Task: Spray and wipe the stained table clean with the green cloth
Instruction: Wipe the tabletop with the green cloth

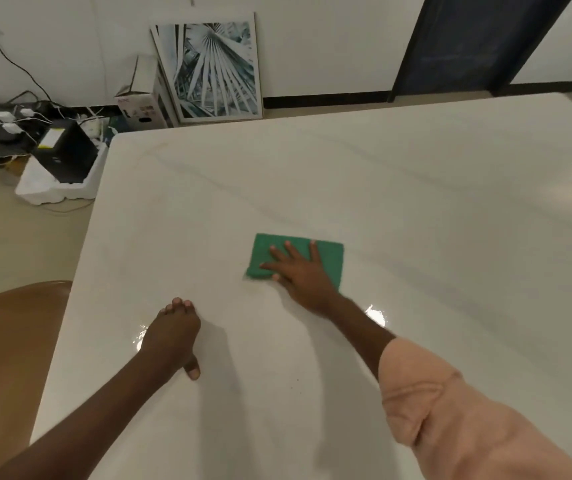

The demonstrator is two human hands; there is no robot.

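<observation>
The green cloth (pixel 326 258) lies flat on the white table (pixel 416 188), near the middle of the picture. The right hand (pixel 300 271) presses down on it with fingers straight and spread. Lower left, the left hand (pixel 173 336) rests on the table, fingers bent, holding nothing.

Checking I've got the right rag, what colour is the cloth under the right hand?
Green. The cloth shows plainly in the head view, flat beneath the right hand.

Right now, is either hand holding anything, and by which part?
Nothing is gripped. The right hand presses flat on the folded green cloth, fingers spread. The left hand rests on the white table.
</observation>
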